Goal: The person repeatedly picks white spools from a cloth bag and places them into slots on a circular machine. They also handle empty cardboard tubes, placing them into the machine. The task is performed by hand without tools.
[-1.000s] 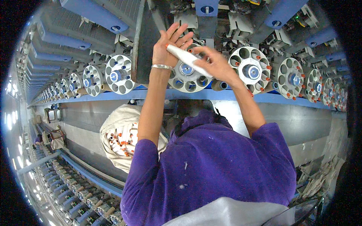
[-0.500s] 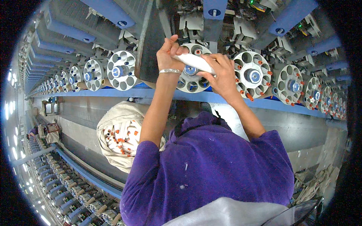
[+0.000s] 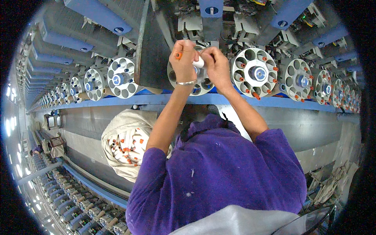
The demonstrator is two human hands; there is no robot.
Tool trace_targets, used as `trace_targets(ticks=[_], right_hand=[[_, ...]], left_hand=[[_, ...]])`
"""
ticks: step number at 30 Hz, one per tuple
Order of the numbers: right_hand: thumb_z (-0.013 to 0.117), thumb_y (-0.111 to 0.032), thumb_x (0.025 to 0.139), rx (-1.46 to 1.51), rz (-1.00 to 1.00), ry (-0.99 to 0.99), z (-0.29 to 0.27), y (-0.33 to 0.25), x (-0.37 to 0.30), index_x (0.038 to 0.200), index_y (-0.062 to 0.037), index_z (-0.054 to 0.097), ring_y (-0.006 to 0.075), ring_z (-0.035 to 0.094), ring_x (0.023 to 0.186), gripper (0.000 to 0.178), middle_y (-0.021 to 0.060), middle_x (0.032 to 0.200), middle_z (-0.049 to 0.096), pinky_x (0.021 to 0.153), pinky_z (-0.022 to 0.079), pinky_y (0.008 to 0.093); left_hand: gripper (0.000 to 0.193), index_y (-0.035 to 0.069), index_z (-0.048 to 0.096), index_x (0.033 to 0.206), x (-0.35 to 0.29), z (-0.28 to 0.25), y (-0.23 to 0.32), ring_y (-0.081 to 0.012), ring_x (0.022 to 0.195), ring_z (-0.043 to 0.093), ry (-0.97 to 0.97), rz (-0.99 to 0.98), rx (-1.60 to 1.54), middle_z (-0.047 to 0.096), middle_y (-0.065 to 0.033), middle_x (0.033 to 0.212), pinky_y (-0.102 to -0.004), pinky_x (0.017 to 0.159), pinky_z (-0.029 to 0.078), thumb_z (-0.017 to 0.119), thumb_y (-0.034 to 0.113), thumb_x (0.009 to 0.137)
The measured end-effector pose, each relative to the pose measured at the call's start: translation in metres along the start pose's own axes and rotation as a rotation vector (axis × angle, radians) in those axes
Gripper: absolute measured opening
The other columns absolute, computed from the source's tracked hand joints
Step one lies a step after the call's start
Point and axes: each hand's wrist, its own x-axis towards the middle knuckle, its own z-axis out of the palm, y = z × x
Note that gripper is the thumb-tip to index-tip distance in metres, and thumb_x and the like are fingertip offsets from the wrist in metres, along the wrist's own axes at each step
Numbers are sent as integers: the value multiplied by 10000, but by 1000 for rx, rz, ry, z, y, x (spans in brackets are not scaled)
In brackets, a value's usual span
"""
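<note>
My left hand (image 3: 182, 64) is closed round a yarn bobbin (image 3: 199, 62) wound with white yarn. The bobbin's orange end pokes out on the hand's left side, and its white end shows between the two hands. Fingers curled together, my right hand (image 3: 217, 68) is closed beside that white end; whatever it pinches is too small to make out. Directly behind and below both hands is a round white magazine (image 3: 203, 87) with dark holes, largely covered by them.
A magazine holding orange-tipped bobbins (image 3: 254, 73) is to the right, another magazine (image 3: 121, 77) to the left. A dark upright panel (image 3: 154, 51) stands beside my left hand. A cloth sack (image 3: 117, 121) of white, orange-ended bobbins sits below left. A blue rail (image 3: 156, 99) runs beneath the magazines.
The bobbin, earlier stretched between both hands, has turned end-on in my left hand, its orange end now showing. My right hand has moved left and its fingers have closed.
</note>
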Motion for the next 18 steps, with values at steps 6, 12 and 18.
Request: trace_targets(ticks=[6,12,18], right_hand=[[458,-181,1008,645,404,58,-33,36,14,924,-54,499,124,531,591,158,21,707,519,534,460,275],[464,-187,1011,477,577,31,-32,47,11,881,-71,485,143,555,619,175,19,710,526,584,477,278],[627,-112,903,77,78,119,-127,-23,30,950,25,663,167,636,866,148,120,1224,531,663,597,283]], left_hand=[[152,52,571,975,-1,-12,-71,-87,789,501,23,109,340,548,9,843,-221,741,416,619,-23,851],[115,31,636,978,-2,-24,-121,-95,785,583,-190,103,687,655,-33,896,-252,688,474,595,19,871],[172,13,651,897,-46,-35,-8,-63,552,534,-104,-237,521,631,-26,727,-203,523,436,593,172,932]])
